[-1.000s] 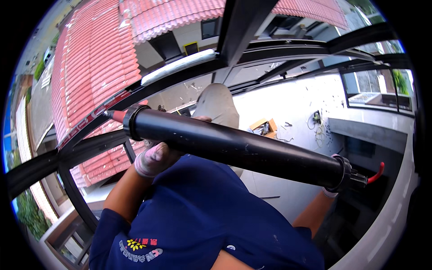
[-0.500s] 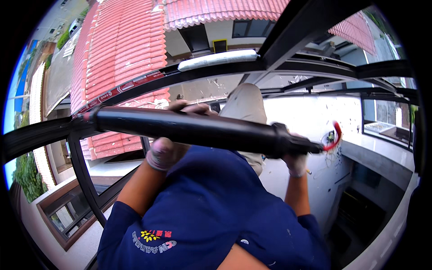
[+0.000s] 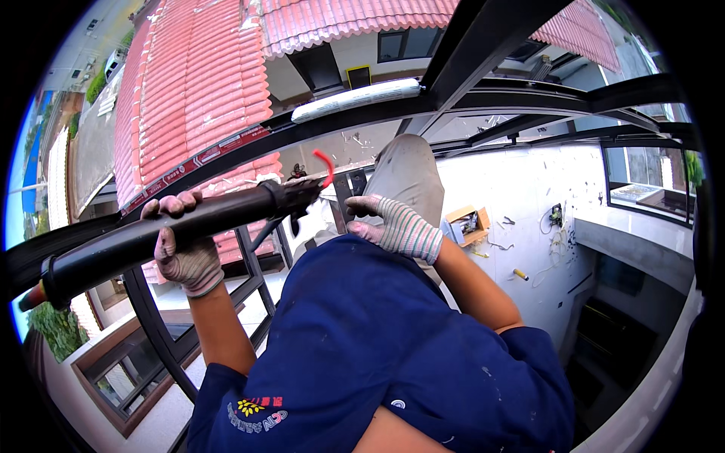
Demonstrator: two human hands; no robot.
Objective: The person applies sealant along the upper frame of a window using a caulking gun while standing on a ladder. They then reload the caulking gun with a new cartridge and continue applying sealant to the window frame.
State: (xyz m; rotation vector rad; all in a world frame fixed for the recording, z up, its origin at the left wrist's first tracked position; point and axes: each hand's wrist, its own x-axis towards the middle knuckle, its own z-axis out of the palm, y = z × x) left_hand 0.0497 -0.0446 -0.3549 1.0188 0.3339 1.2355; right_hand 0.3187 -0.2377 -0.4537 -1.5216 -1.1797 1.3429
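My left hand [image 3: 189, 266], in a striped work glove, is wrapped around the black barrel of a caulking gun [image 3: 230, 211]. The gun lies slantwise above the beam, its reddish-brown tip [image 3: 33, 296] at the far left. At its other end, the handle and a red hook [image 3: 326, 167] point toward the middle. Gloved as well, my right hand [image 3: 399, 228] is off the gun, empty, its fingers loosely bent and apart beside my beige-trousered knee [image 3: 411, 177]. A white sealant sausage pack [image 3: 355, 100] rests on the black metal beam [image 3: 317, 130] ahead.
A thick black beam [image 3: 483, 49] crosses at the upper right. Red roof tiles [image 3: 200, 83] lie beyond the frame. Far below, on the white floor [image 3: 498, 181], are an open box of items [image 3: 466, 225], a yellow cylinder [image 3: 520, 274] and a coiled cable [image 3: 556, 215].
The caulking gun has moved left and swung so its hook end points up toward the middle. My right hand has let go of its handle end; my left still grips the barrel.
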